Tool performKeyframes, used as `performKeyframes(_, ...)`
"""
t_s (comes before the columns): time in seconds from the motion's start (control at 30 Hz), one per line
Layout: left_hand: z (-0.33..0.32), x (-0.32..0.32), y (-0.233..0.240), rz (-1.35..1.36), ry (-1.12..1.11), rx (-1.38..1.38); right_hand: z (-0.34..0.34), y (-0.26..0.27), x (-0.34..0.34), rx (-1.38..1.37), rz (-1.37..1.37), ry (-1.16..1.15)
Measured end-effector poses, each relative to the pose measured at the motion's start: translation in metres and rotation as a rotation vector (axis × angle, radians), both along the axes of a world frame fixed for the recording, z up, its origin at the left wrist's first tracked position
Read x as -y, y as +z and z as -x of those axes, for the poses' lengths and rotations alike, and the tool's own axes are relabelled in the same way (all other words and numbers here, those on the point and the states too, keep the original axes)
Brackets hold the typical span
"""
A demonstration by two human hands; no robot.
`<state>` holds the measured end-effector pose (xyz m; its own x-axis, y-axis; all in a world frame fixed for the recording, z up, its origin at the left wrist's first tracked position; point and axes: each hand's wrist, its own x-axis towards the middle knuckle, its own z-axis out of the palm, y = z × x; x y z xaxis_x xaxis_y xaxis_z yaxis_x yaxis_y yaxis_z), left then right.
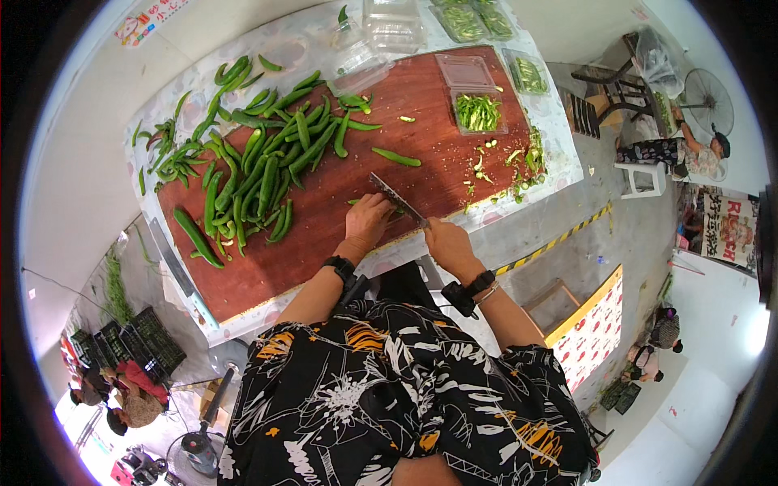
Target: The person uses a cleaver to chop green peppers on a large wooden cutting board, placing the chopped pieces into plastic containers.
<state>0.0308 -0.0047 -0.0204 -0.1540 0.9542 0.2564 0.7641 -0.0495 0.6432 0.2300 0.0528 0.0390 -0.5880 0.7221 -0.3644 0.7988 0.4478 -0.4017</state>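
My right hand grips the handle of a kitchen knife, its blade slanting up and left over a reddish-brown cutting board. Just left of the blade, my left hand presses fingers down on a green chili pepper, mostly hidden under them. A single whole pepper lies beyond the knife. Left of my hands spreads a large pile of whole green peppers. Cut green pieces fill a clear plastic clamshell box with its lid folded back, at the board's far right.
Trimmings and stem ends are scattered at the board's right edge. Empty clear boxes and filled ones stand along the table's far side. A long knife lies at the left edge. Other people are in the surrounding room.
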Motion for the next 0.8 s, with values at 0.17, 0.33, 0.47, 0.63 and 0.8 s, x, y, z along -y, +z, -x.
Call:
performKeyframes(0.17,0.000,0.001,-0.001,-0.028,0.006,0.020,0.005,-0.008,0.002,0.045,0.003,-0.005)
performKeyframes(0.33,0.001,0.001,-0.002,0.002,0.017,-0.021,0.017,-0.021,0.003,-0.059,-0.033,-0.045)
performKeyframes(0.47,0.001,0.001,-0.004,-0.025,0.014,0.002,0.022,-0.017,-0.003,-0.112,-0.031,-0.071)
performKeyframes(0.63,0.000,0.003,-0.006,0.004,0.029,0.014,0.013,-0.005,-0.004,-0.014,0.028,-0.021)
performKeyframes(0.8,0.003,0.003,-0.006,0.011,0.028,0.016,0.017,-0.008,-0.003,0.018,0.037,-0.022)
